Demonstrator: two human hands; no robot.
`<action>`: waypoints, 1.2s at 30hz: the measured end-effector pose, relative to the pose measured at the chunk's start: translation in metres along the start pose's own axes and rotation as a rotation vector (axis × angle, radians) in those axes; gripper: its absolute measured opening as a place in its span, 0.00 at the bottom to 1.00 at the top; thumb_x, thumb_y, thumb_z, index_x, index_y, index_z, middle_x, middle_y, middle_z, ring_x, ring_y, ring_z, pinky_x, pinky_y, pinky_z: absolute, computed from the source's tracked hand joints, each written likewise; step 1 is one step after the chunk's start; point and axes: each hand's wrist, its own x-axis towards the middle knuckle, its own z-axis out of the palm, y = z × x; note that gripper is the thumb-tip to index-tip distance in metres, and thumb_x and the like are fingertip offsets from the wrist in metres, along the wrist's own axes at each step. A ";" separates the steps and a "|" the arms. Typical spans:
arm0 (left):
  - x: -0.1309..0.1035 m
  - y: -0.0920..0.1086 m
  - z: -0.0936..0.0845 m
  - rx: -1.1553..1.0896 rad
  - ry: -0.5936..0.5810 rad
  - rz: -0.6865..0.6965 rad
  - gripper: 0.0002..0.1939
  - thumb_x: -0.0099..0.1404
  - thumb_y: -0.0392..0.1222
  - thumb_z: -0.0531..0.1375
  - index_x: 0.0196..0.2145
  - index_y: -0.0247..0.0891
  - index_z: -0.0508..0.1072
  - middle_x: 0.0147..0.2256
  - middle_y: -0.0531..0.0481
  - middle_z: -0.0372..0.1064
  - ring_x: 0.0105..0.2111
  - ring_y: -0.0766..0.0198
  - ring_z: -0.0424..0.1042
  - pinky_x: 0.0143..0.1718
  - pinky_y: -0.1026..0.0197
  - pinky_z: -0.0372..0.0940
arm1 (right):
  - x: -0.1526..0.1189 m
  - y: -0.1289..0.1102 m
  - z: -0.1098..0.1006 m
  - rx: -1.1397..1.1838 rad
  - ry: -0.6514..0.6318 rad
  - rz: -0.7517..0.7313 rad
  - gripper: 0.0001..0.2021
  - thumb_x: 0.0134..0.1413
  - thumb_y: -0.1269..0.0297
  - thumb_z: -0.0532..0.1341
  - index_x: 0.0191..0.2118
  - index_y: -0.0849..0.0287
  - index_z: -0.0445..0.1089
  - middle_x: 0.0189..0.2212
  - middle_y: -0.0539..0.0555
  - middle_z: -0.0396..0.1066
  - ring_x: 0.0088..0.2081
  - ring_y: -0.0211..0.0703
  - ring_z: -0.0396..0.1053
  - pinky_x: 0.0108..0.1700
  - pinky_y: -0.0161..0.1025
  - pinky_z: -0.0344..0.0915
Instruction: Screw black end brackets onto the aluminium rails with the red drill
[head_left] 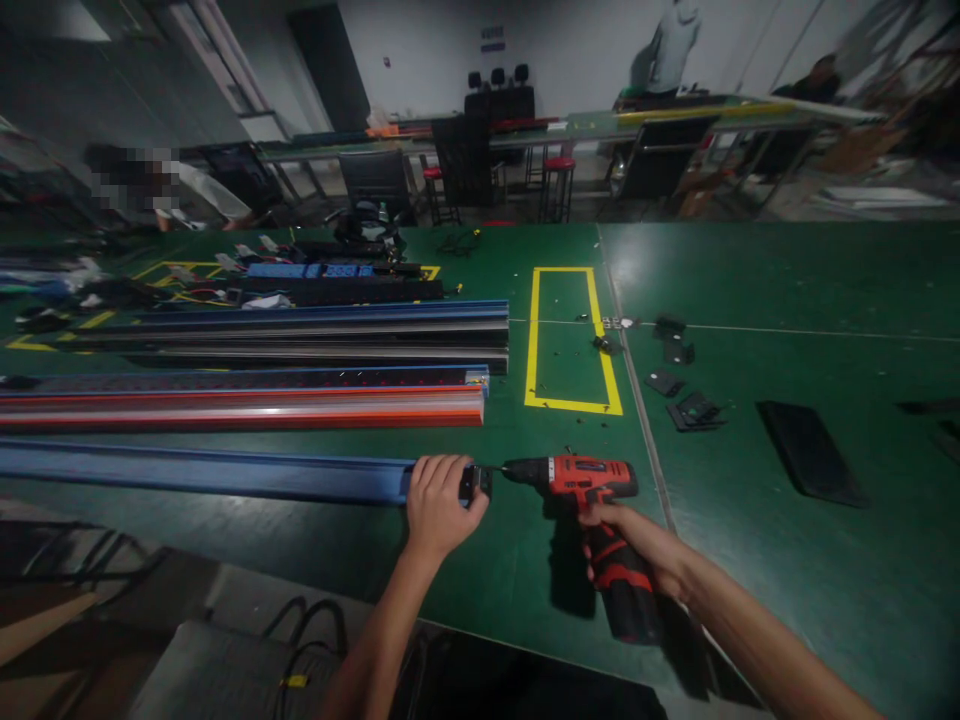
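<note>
A long blue metal profile (300, 474) lies on the green table, running in from the left edge. My left hand (442, 502) is wrapped over its right end, where a black end piece (480, 484) sits, with the thumb against that piece. To the right, my right hand (616, 540) grips the handle of a red and black power drill (596, 474). The drill points left, its bit at or very close to the black end piece; whether they touch is too small to tell.
Orange (247, 408) and grey-black profiles (375, 340) lie beyond the blue one. Yellow tape (574, 406) marks a rectangle. Black brackets (694, 412) and a black flat plate (810, 453) lie right. People are at the far table and far left.
</note>
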 end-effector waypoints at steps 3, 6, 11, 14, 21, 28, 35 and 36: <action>-0.002 0.002 0.001 -0.010 0.010 -0.009 0.14 0.62 0.39 0.61 0.46 0.39 0.77 0.43 0.41 0.79 0.46 0.46 0.75 0.56 0.42 0.65 | -0.004 -0.001 0.000 0.067 0.077 0.005 0.14 0.47 0.54 0.70 0.33 0.55 0.68 0.25 0.50 0.72 0.25 0.40 0.72 0.29 0.37 0.71; -0.003 0.003 -0.001 -0.004 0.010 -0.012 0.13 0.62 0.39 0.61 0.45 0.38 0.77 0.43 0.41 0.79 0.45 0.46 0.75 0.55 0.42 0.66 | -0.010 0.005 -0.003 0.111 0.128 -0.035 0.13 0.46 0.55 0.70 0.32 0.55 0.68 0.24 0.50 0.72 0.24 0.39 0.71 0.28 0.37 0.71; -0.021 0.009 -0.015 -0.013 -0.023 0.010 0.14 0.63 0.39 0.60 0.46 0.39 0.76 0.42 0.41 0.79 0.45 0.46 0.75 0.55 0.42 0.66 | -0.028 0.032 -0.019 0.226 0.169 -0.084 0.14 0.43 0.54 0.71 0.29 0.56 0.69 0.22 0.51 0.72 0.22 0.40 0.70 0.27 0.37 0.70; -0.041 0.014 -0.024 -0.027 -0.035 0.021 0.15 0.63 0.39 0.60 0.48 0.39 0.76 0.44 0.41 0.79 0.46 0.46 0.75 0.57 0.41 0.65 | -0.041 0.049 -0.026 0.258 0.196 -0.095 0.16 0.44 0.52 0.72 0.29 0.56 0.69 0.22 0.51 0.72 0.22 0.41 0.72 0.27 0.38 0.70; -0.061 0.015 -0.028 0.005 -0.030 0.023 0.13 0.68 0.42 0.59 0.48 0.40 0.76 0.45 0.42 0.79 0.47 0.47 0.75 0.60 0.41 0.61 | -0.057 0.076 -0.031 0.205 0.274 -0.141 0.20 0.44 0.49 0.74 0.34 0.54 0.68 0.23 0.51 0.73 0.22 0.44 0.73 0.27 0.40 0.71; -0.035 0.016 -0.025 0.022 -0.090 -0.047 0.14 0.77 0.42 0.51 0.43 0.41 0.77 0.42 0.45 0.80 0.44 0.51 0.75 0.54 0.46 0.63 | -0.067 0.070 -0.043 -0.019 0.364 -0.258 0.20 0.46 0.49 0.74 0.36 0.55 0.69 0.25 0.50 0.73 0.23 0.44 0.74 0.27 0.41 0.68; -0.022 0.018 -0.025 0.009 -0.080 -0.052 0.14 0.78 0.42 0.52 0.49 0.39 0.76 0.47 0.42 0.79 0.50 0.50 0.74 0.56 0.45 0.64 | -0.078 0.075 -0.049 -0.059 0.420 -0.288 0.16 0.44 0.55 0.73 0.34 0.57 0.70 0.24 0.52 0.73 0.23 0.45 0.73 0.27 0.42 0.68; -0.020 0.021 -0.025 0.008 -0.065 -0.027 0.15 0.78 0.41 0.52 0.53 0.38 0.76 0.50 0.41 0.78 0.53 0.49 0.72 0.58 0.44 0.64 | -0.080 0.076 -0.049 -0.052 0.422 -0.288 0.15 0.44 0.56 0.73 0.34 0.57 0.71 0.24 0.52 0.73 0.23 0.45 0.73 0.27 0.42 0.68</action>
